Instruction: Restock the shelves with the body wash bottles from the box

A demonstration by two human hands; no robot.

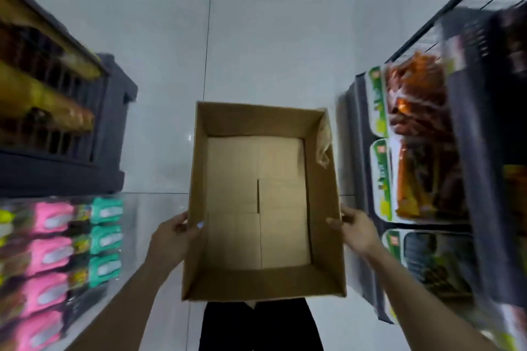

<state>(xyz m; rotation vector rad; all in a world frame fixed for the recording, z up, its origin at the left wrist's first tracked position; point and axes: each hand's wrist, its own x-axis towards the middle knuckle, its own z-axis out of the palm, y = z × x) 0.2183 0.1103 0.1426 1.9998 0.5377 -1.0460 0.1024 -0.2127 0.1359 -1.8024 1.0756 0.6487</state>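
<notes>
An open brown cardboard box (322, 208) hangs in front of me over the floor, and its inside shows only bare cardboard. My left hand (174, 239) grips its left wall, thumb over the rim. My right hand (356, 229) grips the right wall the same way. No body wash bottles show in the box. On the low left shelf stand rows of pink bottles (48, 253) and teal packs (105, 236), all blurred.
A dark shelf unit (108, 128) with yellow and brown goods stands at upper left. Shelves on the right hold orange packets (416, 137) and green-labelled packs (380, 179). Pale floor tiles (256, 37) run down the aisle between them. My dark trousers (256, 325) show below the box.
</notes>
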